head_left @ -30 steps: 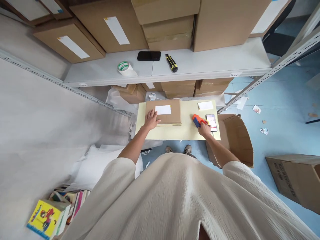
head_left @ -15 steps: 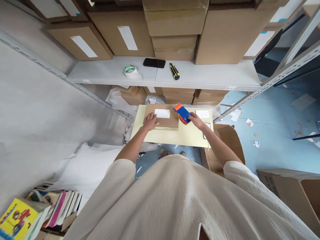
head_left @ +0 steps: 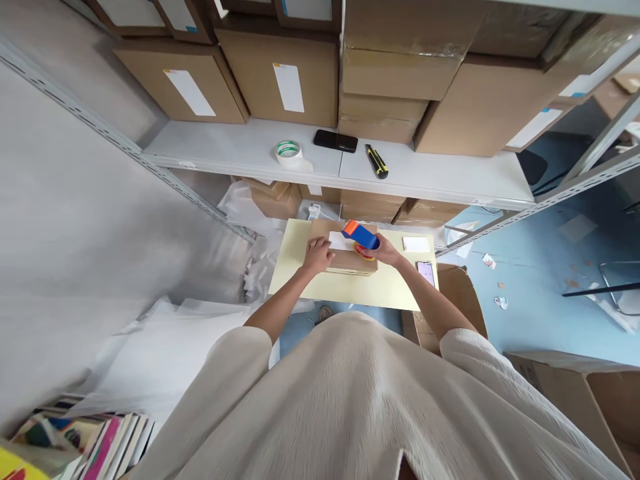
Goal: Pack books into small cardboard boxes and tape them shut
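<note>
A flat brown cardboard parcel [head_left: 350,261] with a white label lies on a pale yellow table [head_left: 350,290]. My left hand [head_left: 319,254] rests flat on the parcel's left end, fingers stretched out. My right hand [head_left: 384,251] is closed round the handle of a blue and orange tape dispenser [head_left: 359,235], which sits over the parcel's top right part. A phone [head_left: 426,272] and a white slip [head_left: 417,244] lie on the table to the right.
A grey shelf [head_left: 440,177] behind the table carries a tape roll [head_left: 289,151], a black phone [head_left: 335,141], a yellow utility knife [head_left: 376,161] and stacked cardboard boxes. Open cartons [head_left: 460,293] stand on the blue floor at right. Books [head_left: 100,440] lie at lower left.
My right hand lifted the tape dispenser from the table's right side and carried it left onto the parcel. My left hand stayed on the parcel. The camera tilted upward.
</note>
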A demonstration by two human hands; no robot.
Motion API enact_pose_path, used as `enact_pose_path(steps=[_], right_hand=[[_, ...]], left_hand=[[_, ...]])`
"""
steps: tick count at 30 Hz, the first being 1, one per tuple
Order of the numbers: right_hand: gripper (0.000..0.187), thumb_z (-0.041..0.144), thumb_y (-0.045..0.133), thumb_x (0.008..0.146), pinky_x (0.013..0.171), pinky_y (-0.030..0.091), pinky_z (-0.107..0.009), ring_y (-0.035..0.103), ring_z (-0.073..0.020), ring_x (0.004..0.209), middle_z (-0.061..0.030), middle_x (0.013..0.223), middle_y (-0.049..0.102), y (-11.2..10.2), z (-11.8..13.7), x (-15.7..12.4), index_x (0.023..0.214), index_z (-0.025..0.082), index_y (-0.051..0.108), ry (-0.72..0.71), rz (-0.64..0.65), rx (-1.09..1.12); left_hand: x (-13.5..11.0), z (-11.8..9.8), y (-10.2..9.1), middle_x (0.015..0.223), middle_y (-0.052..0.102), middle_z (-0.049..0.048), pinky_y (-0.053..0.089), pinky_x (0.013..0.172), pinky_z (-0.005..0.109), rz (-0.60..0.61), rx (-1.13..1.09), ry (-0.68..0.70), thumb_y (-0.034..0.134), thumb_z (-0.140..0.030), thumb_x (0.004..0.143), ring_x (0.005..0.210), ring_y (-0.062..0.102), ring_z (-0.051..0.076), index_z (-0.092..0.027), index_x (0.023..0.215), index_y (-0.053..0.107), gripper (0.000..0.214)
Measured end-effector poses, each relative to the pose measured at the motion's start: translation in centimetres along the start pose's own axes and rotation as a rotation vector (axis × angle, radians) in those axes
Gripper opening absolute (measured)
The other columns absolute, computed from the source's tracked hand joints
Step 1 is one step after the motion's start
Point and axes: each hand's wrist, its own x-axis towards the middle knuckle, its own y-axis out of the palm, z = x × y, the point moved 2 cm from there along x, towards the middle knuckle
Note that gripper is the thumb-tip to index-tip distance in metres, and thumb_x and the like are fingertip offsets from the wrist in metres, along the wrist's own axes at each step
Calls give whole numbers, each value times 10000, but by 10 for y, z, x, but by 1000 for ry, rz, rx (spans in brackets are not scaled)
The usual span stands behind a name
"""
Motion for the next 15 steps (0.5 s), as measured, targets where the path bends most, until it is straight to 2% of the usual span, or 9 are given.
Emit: enact_pose_path(steps=[3, 5, 9, 12, 15], right_hand=[[629, 582, 947, 682, 836, 585, -385, 706, -266, 952, -60, 1076, 766, -3, -2, -7, 1118, 254, 634, 26, -50, -188], [618, 562, 921, 707, 839, 576, -374, 714, -258, 942, -58, 1092, 776, -5, -2, -12, 1169, 252, 654, 47, -76, -278], [629, 556, 913, 743, 833, 560, -358, 729, -253, 931, -48, 1112, 803, -6, 1, -20, 1248, 279, 662, 34, -107, -328], [588, 569, 912, 757, 805, 554, -343, 735, -259, 937, -50, 1114, 809, -4, 3, -23, 1209, 289, 660, 38, -127, -332], [581, 573, 924, 751, 775, 551, -339, 735, -267, 934, -72, 1119, 809, -1, 4, -25, 1170, 274, 654, 54, -139, -318]], left_hand=[[24, -2, -14, 1500, 783, 163, 518, 1267, 516, -23, -323, -33, 617, -327, 1070, 1431, 713, 334, -218, 1454, 763, 425], [40, -9, -22, 1316, 851, 133, 614, 1111, 442, -1, -567, -74, 614, -360, 1092, 1225, 811, 279, -222, 1357, 773, 339], [60, -31, -31, 1154, 874, 103, 632, 881, 324, 110, -902, -178, 708, -384, 1067, 978, 859, 209, -214, 1173, 748, 205], [65, -46, -32, 1080, 878, 79, 633, 828, 306, 158, -1019, -219, 815, -333, 978, 917, 856, 200, -218, 1119, 730, 201], [67, -54, -30, 1030, 868, 66, 631, 804, 308, 144, -1043, -232, 873, -237, 885, 871, 831, 193, -213, 1071, 719, 242]])
